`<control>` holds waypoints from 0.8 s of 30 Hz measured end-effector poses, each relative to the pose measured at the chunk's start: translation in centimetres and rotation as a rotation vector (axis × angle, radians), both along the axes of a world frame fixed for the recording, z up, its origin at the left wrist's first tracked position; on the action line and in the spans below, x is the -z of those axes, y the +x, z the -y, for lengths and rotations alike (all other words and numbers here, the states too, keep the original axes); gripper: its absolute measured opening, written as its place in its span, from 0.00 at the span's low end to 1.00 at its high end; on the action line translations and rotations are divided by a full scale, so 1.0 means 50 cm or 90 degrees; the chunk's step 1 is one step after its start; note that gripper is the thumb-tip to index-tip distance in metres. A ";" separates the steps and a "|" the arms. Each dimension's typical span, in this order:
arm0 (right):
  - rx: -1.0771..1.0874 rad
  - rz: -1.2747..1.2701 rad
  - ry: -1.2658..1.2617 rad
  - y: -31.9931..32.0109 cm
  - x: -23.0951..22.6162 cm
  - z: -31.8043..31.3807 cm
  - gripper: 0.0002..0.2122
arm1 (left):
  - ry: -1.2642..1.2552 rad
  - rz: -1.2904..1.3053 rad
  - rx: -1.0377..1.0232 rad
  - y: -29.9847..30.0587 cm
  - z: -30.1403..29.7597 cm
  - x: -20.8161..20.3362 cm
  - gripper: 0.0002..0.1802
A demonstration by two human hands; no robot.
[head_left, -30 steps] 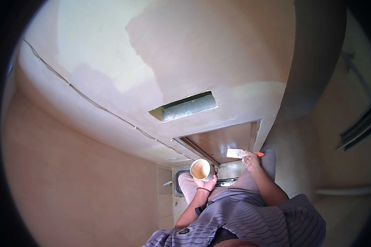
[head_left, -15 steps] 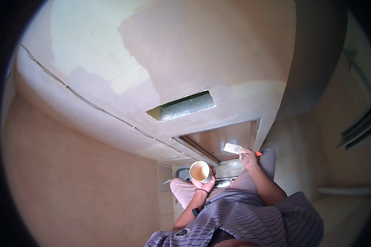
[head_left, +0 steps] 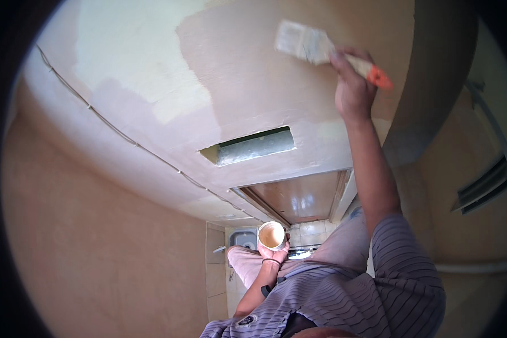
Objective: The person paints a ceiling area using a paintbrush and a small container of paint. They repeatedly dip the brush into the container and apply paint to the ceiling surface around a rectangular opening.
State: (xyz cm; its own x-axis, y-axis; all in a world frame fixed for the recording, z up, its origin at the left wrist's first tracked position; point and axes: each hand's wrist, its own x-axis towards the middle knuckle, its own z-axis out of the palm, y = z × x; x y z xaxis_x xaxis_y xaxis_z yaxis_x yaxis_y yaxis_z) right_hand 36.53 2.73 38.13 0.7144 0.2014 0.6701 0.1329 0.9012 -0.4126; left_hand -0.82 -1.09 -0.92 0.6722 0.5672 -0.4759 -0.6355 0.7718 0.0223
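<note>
My right hand (head_left: 355, 87) is raised in front of the wall and closed around the handle of a wide paintbrush (head_left: 307, 43). The brush has pale, paint-coated bristles pointing left and an orange handle end. Whether the bristles touch the wall, I cannot tell. Low in the middle, my left hand (head_left: 274, 252) grips a round paint tub (head_left: 271, 235) from below and the side. Peach-coloured paint shows inside it. Ahead, the wall (head_left: 253, 73) carries a pinkish-beige coat beside a paler greenish-cream patch (head_left: 146, 62).
A rectangular opening (head_left: 256, 147) is cut in the wall above a brown wooden door (head_left: 293, 197). A thin cable (head_left: 135, 143) runs down the wall on the left. Near my left knee is a grey sink (head_left: 242, 239). A louvred window (head_left: 484, 186) and a pale pipe (head_left: 473, 268) are at the right.
My right hand has swung up from near my right knee to high before the wall, carrying the paintbrush. The left hand still holds the tub in nearly the same place.
</note>
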 end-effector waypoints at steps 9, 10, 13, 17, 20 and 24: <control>0.491 0.251 -0.029 0.099 -0.112 0.002 0.04 | -0.031 -0.079 -0.055 -0.002 -0.007 0.002 0.27; 0.587 0.292 -0.002 0.097 -0.114 0.009 0.04 | -0.032 -0.066 -0.045 -0.002 -0.006 0.005 0.27; 0.838 0.398 0.050 0.088 -0.124 0.020 0.07 | -0.039 -0.047 -0.032 -0.005 -0.002 0.008 0.27; 0.981 0.649 -0.112 0.042 -0.088 -0.039 0.08 | -0.010 -0.039 0.000 0.002 0.000 0.011 0.27; 0.828 0.777 -0.070 -0.031 -0.050 -0.056 0.07 | -0.009 -0.022 0.007 0.005 -0.007 0.012 0.29; 0.519 0.708 -0.022 -0.009 -0.087 -0.031 0.06 | 0.002 -0.031 0.005 0.002 -0.005 0.005 0.29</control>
State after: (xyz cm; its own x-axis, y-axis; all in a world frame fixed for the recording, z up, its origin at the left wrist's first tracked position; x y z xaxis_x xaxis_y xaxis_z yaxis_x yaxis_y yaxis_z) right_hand 36.11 4.27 42.49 -0.2662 0.0162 0.9638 0.8843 0.4019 0.2375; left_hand -0.71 -0.84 -1.19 0.6528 0.5638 -0.5060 -0.6274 0.7767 0.0561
